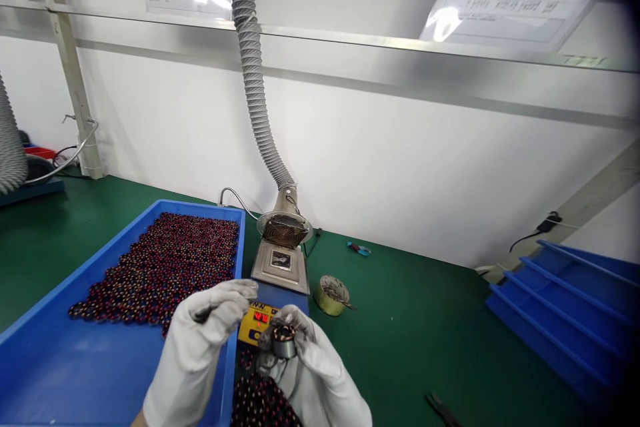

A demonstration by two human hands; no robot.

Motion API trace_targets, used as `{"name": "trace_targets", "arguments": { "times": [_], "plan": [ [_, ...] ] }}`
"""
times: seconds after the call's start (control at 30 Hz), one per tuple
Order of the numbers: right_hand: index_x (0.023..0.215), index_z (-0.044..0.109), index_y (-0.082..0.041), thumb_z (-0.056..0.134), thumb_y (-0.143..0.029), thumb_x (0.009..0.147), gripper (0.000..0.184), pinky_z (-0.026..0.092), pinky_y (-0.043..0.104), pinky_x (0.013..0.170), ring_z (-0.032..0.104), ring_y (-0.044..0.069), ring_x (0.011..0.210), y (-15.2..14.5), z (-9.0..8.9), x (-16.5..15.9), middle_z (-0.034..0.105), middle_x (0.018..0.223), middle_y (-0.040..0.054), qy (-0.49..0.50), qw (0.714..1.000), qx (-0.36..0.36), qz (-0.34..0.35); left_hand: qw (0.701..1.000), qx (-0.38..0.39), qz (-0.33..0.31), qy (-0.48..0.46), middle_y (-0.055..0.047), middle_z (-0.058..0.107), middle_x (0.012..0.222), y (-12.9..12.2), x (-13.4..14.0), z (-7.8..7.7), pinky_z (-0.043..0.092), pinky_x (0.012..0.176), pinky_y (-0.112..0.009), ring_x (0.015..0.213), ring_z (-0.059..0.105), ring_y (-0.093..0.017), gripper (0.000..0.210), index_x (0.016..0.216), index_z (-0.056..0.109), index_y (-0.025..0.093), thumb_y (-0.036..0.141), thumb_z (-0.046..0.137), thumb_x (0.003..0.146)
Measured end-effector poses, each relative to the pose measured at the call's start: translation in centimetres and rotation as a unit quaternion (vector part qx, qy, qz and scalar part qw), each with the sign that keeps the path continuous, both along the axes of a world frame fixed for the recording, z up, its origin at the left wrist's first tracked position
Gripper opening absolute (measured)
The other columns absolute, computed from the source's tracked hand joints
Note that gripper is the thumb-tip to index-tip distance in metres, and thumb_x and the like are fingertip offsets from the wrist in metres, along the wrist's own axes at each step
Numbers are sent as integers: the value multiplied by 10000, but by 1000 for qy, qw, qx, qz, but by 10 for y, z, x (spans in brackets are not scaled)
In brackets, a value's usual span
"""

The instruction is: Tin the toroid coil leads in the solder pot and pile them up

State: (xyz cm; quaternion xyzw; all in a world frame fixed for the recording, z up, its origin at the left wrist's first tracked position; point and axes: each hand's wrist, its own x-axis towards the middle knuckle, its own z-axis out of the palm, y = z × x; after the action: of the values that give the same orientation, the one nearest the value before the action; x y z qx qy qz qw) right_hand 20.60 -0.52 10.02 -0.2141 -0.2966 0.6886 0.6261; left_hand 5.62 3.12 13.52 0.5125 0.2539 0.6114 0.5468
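My right hand (315,367), in a white glove, grips a small round metal stator with copper windings (283,340), held up just in front of the solder station's yellow panel with red digits (259,320). My gloved left hand (200,340) hovers beside it with fingertips pinched near the stator's left side; what it pinches is too small to tell. Both hands sit above the right wall of a blue tray (50,360) that holds several wound stators (165,267) in rows. More stators lie in a pile (263,403) below my right hand.
A solder pot (281,260) stands behind the panel under a grey fume hose (253,80). A roll of tape or solder (331,295) lies to its right, small cutters (359,249) farther back, pliers (443,409) near the front. Stacked blue trays (570,307) sit at right.
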Motion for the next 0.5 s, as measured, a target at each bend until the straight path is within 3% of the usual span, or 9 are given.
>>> {"name": "trace_targets", "arguments": {
  "times": [0.1,0.17,0.3,0.4,0.5],
  "plan": [
    [875,633,-212,751,-247,618,285,521,300,708,636,167,765,-4,-1,1,673,855,26,-7,999,3,-35,985,-25,-81,147,-39,694,959,-3,-2,9,507,759,-269,869,633,-207,183,717,717,213,100,637,597],
    [795,638,-208,771,-192,579,253,528,297,674,638,156,693,3,-1,8,678,768,7,-24,999,5,-22,976,-19,-133,170,-34,677,949,-4,0,10,497,728,-242,866,623,-191,237,690,711,210,47,584,576],
    [699,626,-196,797,-113,515,265,523,241,608,628,122,617,19,-3,17,677,685,-16,-32,999,-15,28,985,18,-143,94,-15,652,822,-3,7,3,481,724,-246,791,609,-163,240,652,694,204,43,531,582],
    [667,628,-190,797,-182,554,204,493,168,533,598,70,531,24,-5,13,651,617,-46,-28,998,-33,50,988,23,-142,48,-12,634,769,-5,9,-1,472,688,-241,745,592,-150,156,649,670,190,74,567,628],
    [586,612,-181,802,-288,559,219,442,122,450,548,35,447,25,-6,6,623,556,-62,-17,997,-46,61,989,-18,-138,-45,-2,631,738,-7,7,1,475,696,-234,750,592,-146,54,686,650,196,155,614,682]
  ]
}}
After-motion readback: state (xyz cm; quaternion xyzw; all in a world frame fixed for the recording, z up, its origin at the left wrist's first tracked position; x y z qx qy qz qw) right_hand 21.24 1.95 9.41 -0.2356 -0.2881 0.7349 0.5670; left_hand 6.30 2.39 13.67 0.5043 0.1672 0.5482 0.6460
